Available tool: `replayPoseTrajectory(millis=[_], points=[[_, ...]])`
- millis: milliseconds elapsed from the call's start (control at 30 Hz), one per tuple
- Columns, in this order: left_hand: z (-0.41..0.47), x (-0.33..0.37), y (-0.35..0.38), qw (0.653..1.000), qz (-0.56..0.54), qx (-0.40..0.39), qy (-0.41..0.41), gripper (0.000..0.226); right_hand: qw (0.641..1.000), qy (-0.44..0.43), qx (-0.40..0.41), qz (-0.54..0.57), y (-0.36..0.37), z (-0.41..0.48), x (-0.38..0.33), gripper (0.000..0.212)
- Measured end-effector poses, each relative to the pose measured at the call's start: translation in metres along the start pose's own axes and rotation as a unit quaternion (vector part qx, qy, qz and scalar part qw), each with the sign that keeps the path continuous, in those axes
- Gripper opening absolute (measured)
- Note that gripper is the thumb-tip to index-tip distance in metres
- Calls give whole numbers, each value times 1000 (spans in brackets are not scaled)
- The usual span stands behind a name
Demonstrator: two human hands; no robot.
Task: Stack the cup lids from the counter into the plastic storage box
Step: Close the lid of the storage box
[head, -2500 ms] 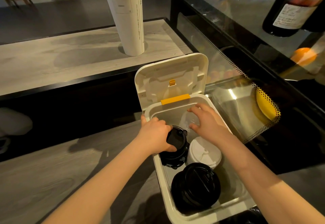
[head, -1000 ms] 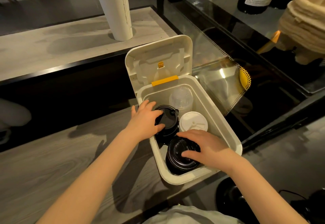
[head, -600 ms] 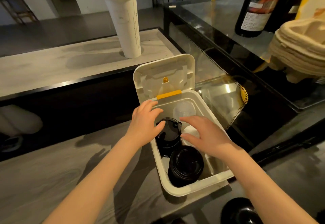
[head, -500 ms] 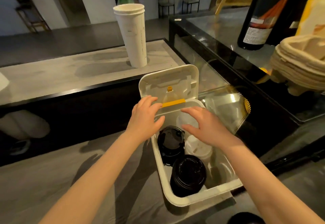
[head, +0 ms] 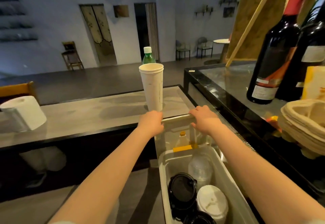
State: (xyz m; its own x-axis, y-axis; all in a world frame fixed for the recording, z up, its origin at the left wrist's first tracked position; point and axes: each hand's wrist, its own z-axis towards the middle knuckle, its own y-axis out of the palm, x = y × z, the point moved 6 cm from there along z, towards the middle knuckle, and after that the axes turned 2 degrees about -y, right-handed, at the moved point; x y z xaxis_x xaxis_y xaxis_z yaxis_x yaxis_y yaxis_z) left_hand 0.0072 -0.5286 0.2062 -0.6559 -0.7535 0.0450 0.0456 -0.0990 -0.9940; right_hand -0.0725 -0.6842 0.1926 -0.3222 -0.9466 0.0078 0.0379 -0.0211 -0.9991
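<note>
Desk (head: 144, 188) of grey wood carries box (head: 162, 179) at near right, lids (head: 212, 204) stacked inside. Left hand (head: 152, 122) and right hand (head: 204, 118) curl fingers (head: 195, 111) over top edge of its raised cover (head: 175, 127). Far: cups (head: 153, 90), paper roll (head: 24, 113), chairs (head: 204, 47) by pale wall.

The light is dim and indoor, cool and bluish on the far wall (head: 52, 30) and warmer over the near ledge (head: 88, 116), where the paper cup stack (head: 152, 86) throws a faint, soft shadow. Pale glare lies on the glass case top (head: 228, 78). The wall shelves (head: 15, 21) at left are smeared by blur. The wide lens bends the wine bottle (head: 274, 48) and stretches the left forearm (head: 109, 171) and right forearm (head: 255, 167). The box lid (head: 177, 127) looks slightly soft.
</note>
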Motion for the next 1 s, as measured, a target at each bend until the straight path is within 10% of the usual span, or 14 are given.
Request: replayPoseTrajectory(millis=[400, 1000], points=[[5, -1, 4, 995, -101, -17, -17, 18, 995, -32, -87, -27, -19, 17, -4, 30], [-81, 11, -74, 860, -478, 173, 47, 6, 927, -70, 356, 100, -113, -88, -19, 23]])
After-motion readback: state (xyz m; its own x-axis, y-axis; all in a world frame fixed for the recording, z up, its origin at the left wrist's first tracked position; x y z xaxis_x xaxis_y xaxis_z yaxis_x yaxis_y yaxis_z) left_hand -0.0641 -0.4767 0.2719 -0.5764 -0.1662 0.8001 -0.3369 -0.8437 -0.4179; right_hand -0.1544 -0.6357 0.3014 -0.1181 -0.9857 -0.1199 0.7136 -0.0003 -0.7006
